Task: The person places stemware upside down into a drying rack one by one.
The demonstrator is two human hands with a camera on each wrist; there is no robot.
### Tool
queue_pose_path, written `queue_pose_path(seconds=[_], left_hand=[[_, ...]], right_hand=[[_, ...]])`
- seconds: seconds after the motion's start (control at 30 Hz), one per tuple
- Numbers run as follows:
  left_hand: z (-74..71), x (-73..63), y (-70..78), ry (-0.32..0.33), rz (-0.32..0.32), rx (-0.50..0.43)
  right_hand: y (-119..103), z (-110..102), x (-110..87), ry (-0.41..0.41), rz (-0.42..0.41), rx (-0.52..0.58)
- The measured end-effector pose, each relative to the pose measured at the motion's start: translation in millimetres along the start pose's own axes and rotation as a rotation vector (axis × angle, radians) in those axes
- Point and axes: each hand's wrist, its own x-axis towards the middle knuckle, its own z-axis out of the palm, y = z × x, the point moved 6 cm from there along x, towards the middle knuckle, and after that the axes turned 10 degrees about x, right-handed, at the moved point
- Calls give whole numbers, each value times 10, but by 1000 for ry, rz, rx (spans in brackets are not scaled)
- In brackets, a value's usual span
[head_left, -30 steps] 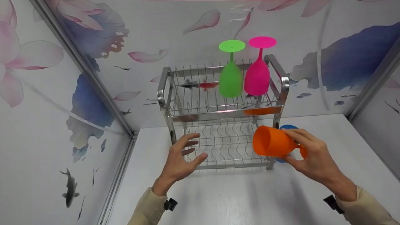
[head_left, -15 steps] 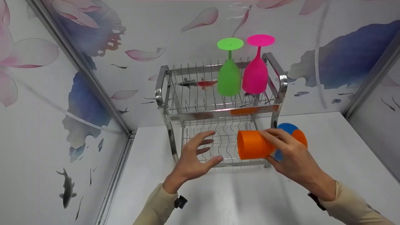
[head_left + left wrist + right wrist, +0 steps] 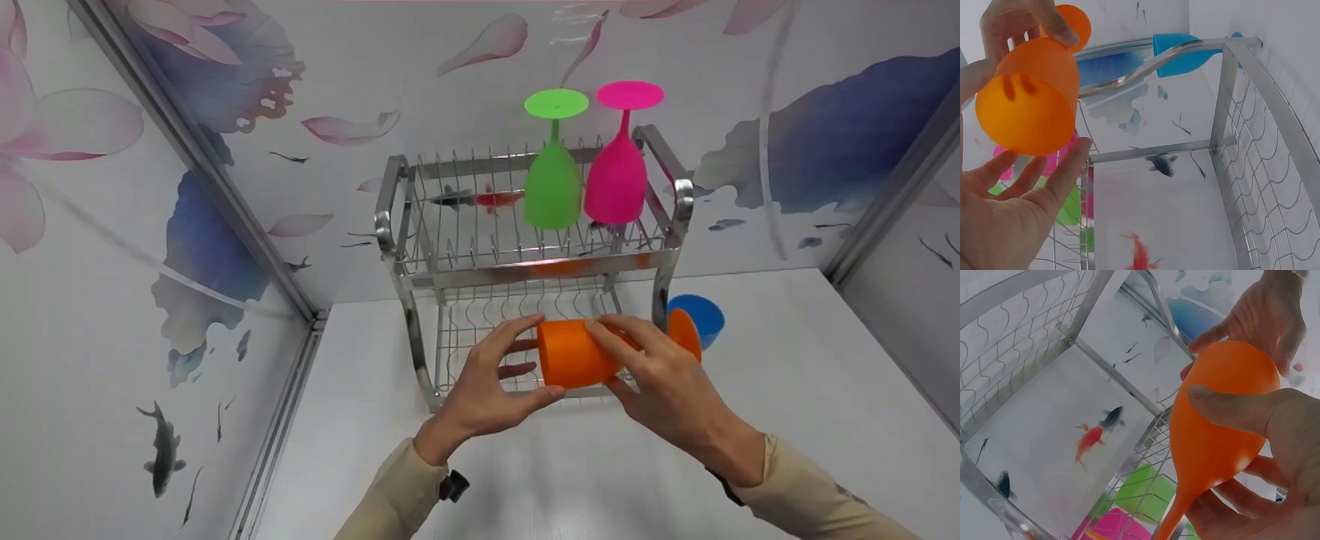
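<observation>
My right hand (image 3: 671, 379) grips an orange goblet (image 3: 574, 352) by its bowl, thumb on one side and fingers on the other. The goblet lies sideways in the air before the rack's lower tier, its mouth to the left and its foot to the right. My left hand (image 3: 487, 382) faces the mouth with fingers and thumb spread, fingertips right at the rim. In the left wrist view, the goblet's open mouth (image 3: 1024, 115) faces the left palm. The right wrist view shows the right thumb (image 3: 1230, 408) laid across the bowl.
A two-tier metal dish rack (image 3: 540, 270) stands behind the hands. A green goblet (image 3: 553, 187) and a pink goblet (image 3: 616, 184) sit upside down on its upper tier. A blue goblet (image 3: 705, 319) is on the white table (image 3: 810, 360) to its right. Patterned walls enclose the table.
My right hand has carried the orange goblet leftward, in front of the rack. My left hand has moved right to meet its rim. More of the blue goblet shows.
</observation>
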Motion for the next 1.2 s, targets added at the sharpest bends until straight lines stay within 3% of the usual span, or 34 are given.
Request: queue_pose_path(seconds=[0.23,0.47,0.63,0.77,0.87,0.97,1.2], left_hand=[[16,6,10,27,51,-19],[2,19,30,33,50,-48],[-26,18,21,40,38,-54],[-50,9,-6,54,24,-44],[-65,11,-18,59,14,-45],[-78,10,-24,60,5,-55],[-101,-18,-14,76,14,-69]], right_hand=[[-38,23,1,22,-33,-3],[-89,-45,-44,68,-51,-3],[-192,-183,-148,170,-104,31],[-156,-196,-322,291,-117,133],[-48,-114,-447,331,-56,277],[77,16,-532,312,67,425],[350,342,-601,209,549,950]])
